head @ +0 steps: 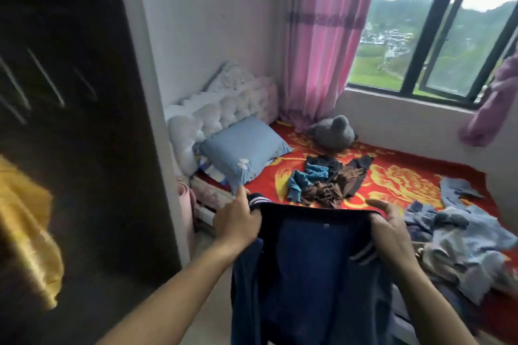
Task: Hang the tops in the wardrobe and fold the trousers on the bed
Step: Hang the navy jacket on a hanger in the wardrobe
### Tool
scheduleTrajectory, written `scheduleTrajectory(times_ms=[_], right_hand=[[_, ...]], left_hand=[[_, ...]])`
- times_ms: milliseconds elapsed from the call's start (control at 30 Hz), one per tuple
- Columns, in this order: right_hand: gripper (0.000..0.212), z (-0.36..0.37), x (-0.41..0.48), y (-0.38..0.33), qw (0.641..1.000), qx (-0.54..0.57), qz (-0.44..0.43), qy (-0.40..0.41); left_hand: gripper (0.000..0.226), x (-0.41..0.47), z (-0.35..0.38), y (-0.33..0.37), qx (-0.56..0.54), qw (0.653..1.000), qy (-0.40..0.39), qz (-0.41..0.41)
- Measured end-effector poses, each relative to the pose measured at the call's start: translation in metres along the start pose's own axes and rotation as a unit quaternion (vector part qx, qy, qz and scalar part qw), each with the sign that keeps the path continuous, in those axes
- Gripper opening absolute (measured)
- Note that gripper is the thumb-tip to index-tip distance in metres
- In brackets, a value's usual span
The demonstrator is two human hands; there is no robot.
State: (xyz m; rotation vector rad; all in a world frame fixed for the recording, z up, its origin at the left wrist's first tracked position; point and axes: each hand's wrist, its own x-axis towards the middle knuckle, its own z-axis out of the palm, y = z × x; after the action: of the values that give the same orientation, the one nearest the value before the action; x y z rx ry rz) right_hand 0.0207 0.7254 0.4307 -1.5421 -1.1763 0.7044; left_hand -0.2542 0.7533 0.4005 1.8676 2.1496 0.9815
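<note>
Both hands pinch the upper edge of a navy top: my left hand has fingers curled over one corner by a white-striped band, and my right hand grips the other corner, thumb raised above the cloth. The garment hangs spread between them in front of me, clear of the bed, and I see no hanger in it. I judge this to be the hanging step, with the top held up by its shoulders for sorting. Just to my left stands the dark wardrobe, badly blurred; a yellow garment hangs in it, and pale streaks higher up may be hangers, though I cannot tell. The next move calls for freeing one hand to fetch a hanger, feeding it through the neck, then turning left to the rail. Beyond the top, the bed carries a blue-grey heap of clothes on the right and a smaller dark pile in the middle, unfolded. Farther back lie a blue pillow and a grey plush toy, then a pink curtain beside the window.
</note>
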Motion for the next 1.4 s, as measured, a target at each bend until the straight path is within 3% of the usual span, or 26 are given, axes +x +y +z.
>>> scheduleTrajectory(times_ms=[100,233,333,467,567,767,900,1033,1133,1267,1400], right_hand=[[0.029,0.049,0.006,-0.019,0.990,0.058,-0.021,-0.129],[0.017,0.126,-0.001,-0.052,0.968,0.058,-0.063,-0.238],[0.012,0.182,-0.023,-0.072,0.952,0.065,-0.091,-0.286],[0.010,0.255,-0.056,-0.098,0.929,0.058,-0.122,-0.345],[0.011,0.305,-0.076,-0.114,0.910,0.022,-0.166,-0.379],[0.013,0.408,-0.101,-0.166,0.842,-0.126,-0.240,-0.467],[0.022,0.471,-0.119,-0.194,0.807,-0.175,-0.237,-0.512],[0.038,0.518,-0.128,-0.211,0.790,-0.221,-0.236,-0.521],[0.036,0.548,-0.125,-0.221,0.805,-0.219,-0.267,-0.482],[0.036,0.584,-0.111,-0.248,0.851,-0.129,-0.341,-0.377],[0.043,0.615,-0.097,-0.288,0.856,-0.010,-0.411,-0.314]], left_hand=[[0.045,-0.012,-0.039,-0.034,0.010,0.998,-0.017,-0.057],[0.027,-0.033,-0.104,-0.078,-0.090,0.984,-0.023,-0.152],[0.019,-0.052,-0.147,-0.114,-0.118,0.968,0.043,-0.217],[0.024,-0.066,-0.200,-0.158,-0.102,0.930,0.212,-0.282],[0.021,-0.068,-0.231,-0.192,-0.107,0.918,0.272,-0.269],[0.015,-0.036,-0.297,-0.265,-0.189,0.922,0.227,-0.251],[0.017,-0.006,-0.333,-0.307,-0.225,0.911,0.269,-0.216],[0.007,0.025,-0.355,-0.337,-0.237,0.909,0.293,-0.177],[0.007,0.046,-0.363,-0.354,-0.267,0.901,0.297,-0.171],[0.025,0.064,-0.353,-0.371,-0.264,0.912,0.276,-0.149],[0.026,0.076,-0.344,-0.385,-0.241,0.914,0.276,-0.174]])
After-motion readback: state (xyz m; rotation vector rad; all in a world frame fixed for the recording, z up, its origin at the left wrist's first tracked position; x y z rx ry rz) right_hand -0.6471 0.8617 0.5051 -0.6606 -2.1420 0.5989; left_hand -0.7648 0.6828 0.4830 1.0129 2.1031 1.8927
